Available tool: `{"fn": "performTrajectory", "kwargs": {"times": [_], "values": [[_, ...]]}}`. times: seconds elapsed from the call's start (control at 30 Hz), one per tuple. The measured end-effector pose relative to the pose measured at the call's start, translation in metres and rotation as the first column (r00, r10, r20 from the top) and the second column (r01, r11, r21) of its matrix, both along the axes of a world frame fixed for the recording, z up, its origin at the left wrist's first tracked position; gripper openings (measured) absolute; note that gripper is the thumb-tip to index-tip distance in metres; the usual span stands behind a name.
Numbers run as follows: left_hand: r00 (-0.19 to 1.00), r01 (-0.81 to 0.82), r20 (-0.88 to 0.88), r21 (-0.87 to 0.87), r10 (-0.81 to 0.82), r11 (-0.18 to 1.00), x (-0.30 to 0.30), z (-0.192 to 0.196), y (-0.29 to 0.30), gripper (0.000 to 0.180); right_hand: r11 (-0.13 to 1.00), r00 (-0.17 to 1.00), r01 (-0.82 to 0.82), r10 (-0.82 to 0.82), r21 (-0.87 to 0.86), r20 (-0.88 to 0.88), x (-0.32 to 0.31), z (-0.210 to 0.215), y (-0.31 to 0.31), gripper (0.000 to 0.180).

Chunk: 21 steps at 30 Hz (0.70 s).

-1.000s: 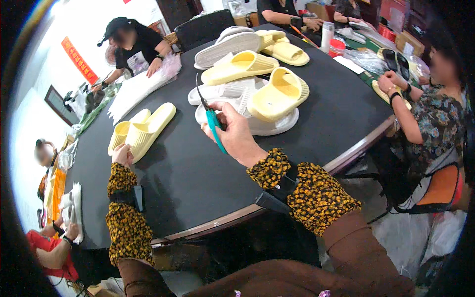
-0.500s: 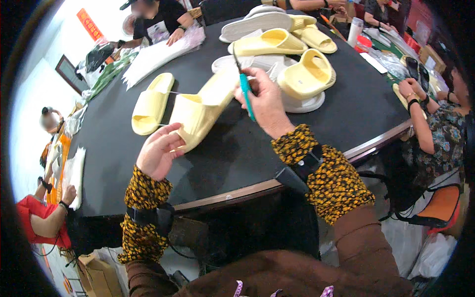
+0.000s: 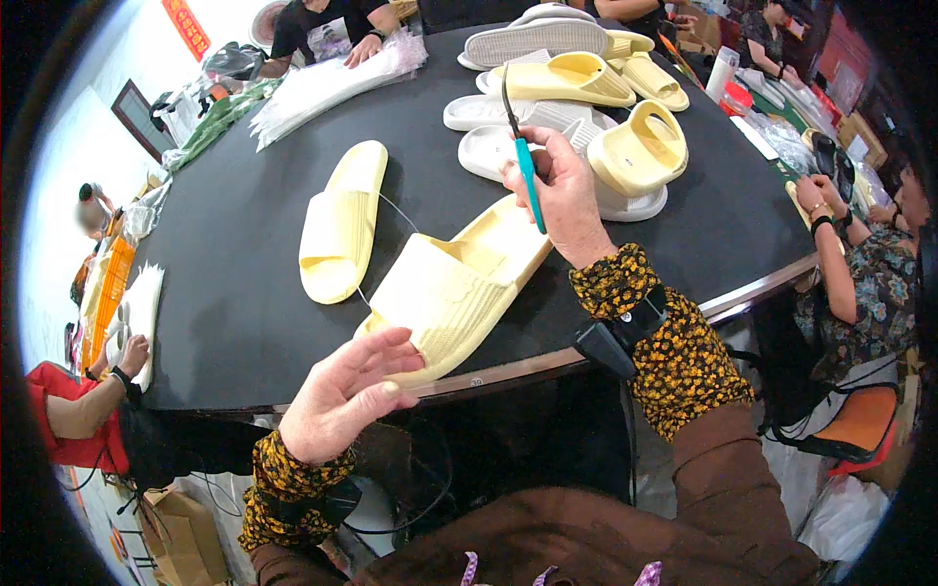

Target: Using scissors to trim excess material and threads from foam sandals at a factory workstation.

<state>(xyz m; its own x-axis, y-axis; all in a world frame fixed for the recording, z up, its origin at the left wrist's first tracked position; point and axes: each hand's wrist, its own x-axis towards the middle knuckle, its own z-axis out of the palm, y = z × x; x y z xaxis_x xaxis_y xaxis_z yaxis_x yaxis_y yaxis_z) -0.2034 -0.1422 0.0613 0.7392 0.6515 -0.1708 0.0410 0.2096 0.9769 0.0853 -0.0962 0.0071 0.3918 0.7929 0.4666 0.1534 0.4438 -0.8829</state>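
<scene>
Right hand (image 3: 570, 200) grips one teal tool (image 3: 529, 178)—left hand (image 3: 337, 396), spread, touches one yellow slipper (image 3: 435, 303).

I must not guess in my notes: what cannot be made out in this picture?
Head view:
near yellow slipper: underside hidden by its top;
teal-handled tool: grip partly covered by right hand;
thin cord: attachment too small;
upper-left person: head partly cut by upper edge.

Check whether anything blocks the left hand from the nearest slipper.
Nothing visible does. The left hand is at the near end of the slipper; the right hand, holding a teal tool, is by the far end.
</scene>
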Motion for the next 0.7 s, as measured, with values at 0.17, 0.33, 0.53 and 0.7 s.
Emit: {"fn": "performTrajectory", "kwargs": {"times": [0.17, 0.33, 0.53, 0.7], "values": [[0.932, 0.033, -0.341, 0.422, 0.125, 0.906, 0.015, 0.005, 0.010, 0.035, 0.997, 0.992, 0.072, -0.074, 0.019, 0.102, 0.014, -0.004, 0.000, 0.040], [0.900, 0.189, -0.325, 0.892, 0.290, 0.412, 0.044, 0.013, 0.029, 0.047, 0.969, 0.973, 0.157, -0.185, 0.189, 0.138, 0.010, -0.023, 0.018, 0.037], [0.813, 0.549, -0.570, 0.819, 0.122, 0.170, 0.075, 0.001, 0.064, 0.057, 0.994, 0.998, 0.019, -0.026, 0.110, 0.061, 0.007, -0.010, 0.003, 0.027], [0.780, 0.597, -0.623, 0.772, 0.067, 0.218, 0.075, 0.008, 0.090, 0.043, 0.978, 0.981, 0.128, -0.150, 0.167, 0.124, 0.006, -0.007, 0.000, 0.031]]}}
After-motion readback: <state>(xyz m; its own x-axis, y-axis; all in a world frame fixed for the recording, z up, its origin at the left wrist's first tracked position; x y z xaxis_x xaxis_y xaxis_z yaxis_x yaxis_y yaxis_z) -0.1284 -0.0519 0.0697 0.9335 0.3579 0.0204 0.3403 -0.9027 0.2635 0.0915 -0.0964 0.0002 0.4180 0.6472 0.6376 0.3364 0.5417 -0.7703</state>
